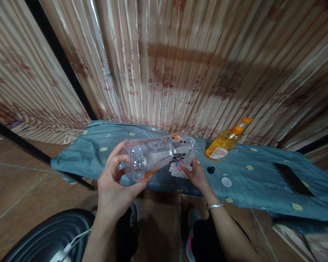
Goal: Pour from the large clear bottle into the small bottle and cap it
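A large clear plastic bottle point(158, 154) with a printed label lies nearly level, tilted up to the right, above the teal cloth. My left hand point(114, 178) is wrapped round its base end, with thumb below and fingers above. At the bottle's right end, my right hand point(195, 174) pinches a crumpled white tissue point(177, 170) against or just below the underside. The bottle partly hides these fingertips. Right of that hand, a small black cap-like piece point(211, 170) and a white round disc point(226, 181) lie on the cloth.
A yellow pump bottle point(224, 143) stands on the teal cloth point(248, 193) at the back. Farther right lies a black phone point(293, 179). A pleated curtain point(175, 65) hangs behind. A black ridged round object point(57, 236) with a white cable sits on the floor at lower left.
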{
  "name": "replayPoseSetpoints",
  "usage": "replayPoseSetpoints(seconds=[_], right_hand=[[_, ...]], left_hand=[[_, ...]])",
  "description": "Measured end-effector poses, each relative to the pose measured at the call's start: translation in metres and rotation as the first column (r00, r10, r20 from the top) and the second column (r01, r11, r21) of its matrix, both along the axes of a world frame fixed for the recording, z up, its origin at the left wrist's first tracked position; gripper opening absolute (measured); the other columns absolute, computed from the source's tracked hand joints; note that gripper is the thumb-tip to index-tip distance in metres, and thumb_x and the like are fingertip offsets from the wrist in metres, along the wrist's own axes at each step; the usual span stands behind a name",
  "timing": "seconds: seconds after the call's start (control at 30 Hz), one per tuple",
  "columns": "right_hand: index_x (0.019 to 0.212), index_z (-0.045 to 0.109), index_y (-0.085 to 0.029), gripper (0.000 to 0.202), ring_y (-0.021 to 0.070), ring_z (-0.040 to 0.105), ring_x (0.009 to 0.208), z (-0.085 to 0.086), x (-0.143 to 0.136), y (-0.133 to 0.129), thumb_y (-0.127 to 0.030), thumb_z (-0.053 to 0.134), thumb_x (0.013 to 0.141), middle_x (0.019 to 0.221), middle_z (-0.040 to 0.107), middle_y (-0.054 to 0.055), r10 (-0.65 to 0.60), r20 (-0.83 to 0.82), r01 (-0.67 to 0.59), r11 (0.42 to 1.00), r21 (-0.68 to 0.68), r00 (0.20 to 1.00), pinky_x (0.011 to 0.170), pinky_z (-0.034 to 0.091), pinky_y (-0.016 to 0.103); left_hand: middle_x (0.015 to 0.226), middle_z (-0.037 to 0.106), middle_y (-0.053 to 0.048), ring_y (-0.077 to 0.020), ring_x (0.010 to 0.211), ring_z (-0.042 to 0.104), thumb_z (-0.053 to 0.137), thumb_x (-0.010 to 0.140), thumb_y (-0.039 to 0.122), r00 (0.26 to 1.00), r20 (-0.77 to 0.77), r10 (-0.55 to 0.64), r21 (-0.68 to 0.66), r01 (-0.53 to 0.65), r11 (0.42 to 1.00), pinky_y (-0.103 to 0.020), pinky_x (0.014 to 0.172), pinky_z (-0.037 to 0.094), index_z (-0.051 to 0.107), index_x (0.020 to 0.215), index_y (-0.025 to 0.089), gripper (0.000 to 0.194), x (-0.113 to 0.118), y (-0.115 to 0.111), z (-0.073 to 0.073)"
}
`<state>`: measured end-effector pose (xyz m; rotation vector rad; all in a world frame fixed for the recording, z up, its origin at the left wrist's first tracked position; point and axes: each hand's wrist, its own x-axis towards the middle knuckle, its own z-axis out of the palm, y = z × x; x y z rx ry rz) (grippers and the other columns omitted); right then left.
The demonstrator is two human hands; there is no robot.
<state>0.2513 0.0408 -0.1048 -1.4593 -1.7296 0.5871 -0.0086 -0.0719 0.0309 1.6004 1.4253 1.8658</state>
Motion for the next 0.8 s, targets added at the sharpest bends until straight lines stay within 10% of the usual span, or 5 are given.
replayPoseSetpoints(seconds=[0.8], right_hand=[[0.103, 0.053, -0.021, 0.041, 0.0298, 0.069, 0.082, -0.011, 0.003, 0.005, -0.052, 0.062, 0.078, 0.090, 0.072, 0.010, -0.002, 0.013, 0.002, 1.000, 0.003, 1.000, 0.071, 0.053, 0.040]], left_hand=[[0.145, 0.053, -0.013, -0.0345, 0.131, 0.054, 0.088, 0.055, 0.027, 1.000, -0.003, -0.017, 0.022, 0.017, 1.000, -0.033, 0.071, 0.063, 0.057, 0.089, 0.021, 0.046, 0.000, 0.000, 0.001]])
